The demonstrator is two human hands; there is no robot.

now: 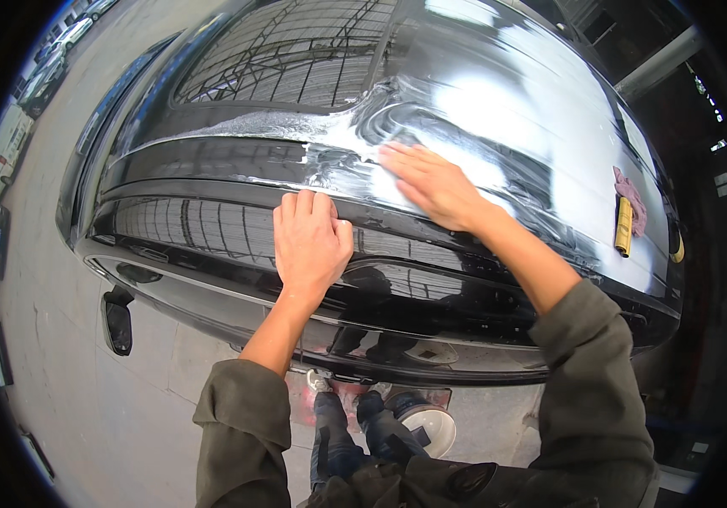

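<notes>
Roof [533, 118] of a dark car is spread out beneath both hands, its near part streaked with wet, whitish film [253, 124]. It is judged to be a stiff, fixed sheet, far too broad and heavy to be lifted, so it is better met with a flat palm and even pressure than grasped. Where the film lies, slipperiness is to be expected, and the finish could be scratched by trapped grit. Beside the dark glass panel [296, 51], extra care would be called for, since a finger may be caught at its border.

The right hand [437, 182] is laid on the filmed area, its fingers extended and close together; whether a thin pad is held beneath them cannot be told. By the left hand [311, 241], the near side edge [211, 188] is touched, with the fingers bent into a narrow grip whose inside is hidden. A steadying hold is best taken along that edge, where less film is seen.

Farther right on the roof, a yellow elongated object [625, 227] is set against a crumpled pink cloth [627, 190]. The cloth is probably soft and light; the yellow object could be taken around its middle.
</notes>
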